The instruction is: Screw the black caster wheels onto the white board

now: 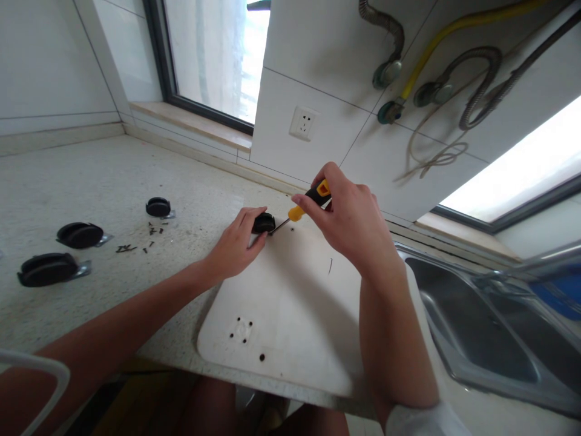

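Note:
My right hand (347, 212) is wrapped round the handle of a yellow and black screwdriver (297, 212). Its shaft slants down to the left, and the tip meets the base of a black caster wheel (264, 223). Fingers of my left hand (238, 242) grip that caster at the far left corner of a white board (290, 303). Whether a screw sits under the tip is too small to tell. A thin dark screw or nail (330, 265) lies on the board. Several screw holes (241, 330) show in its near left corner.
Three loose black casters, one of them the small caster (158, 207), lie on the speckled counter (136, 169) at left, near several loose screws (124, 249). A steel double sink (472, 321) is at right. A socket (303, 123) and hoses (476, 91) are on the tiled wall.

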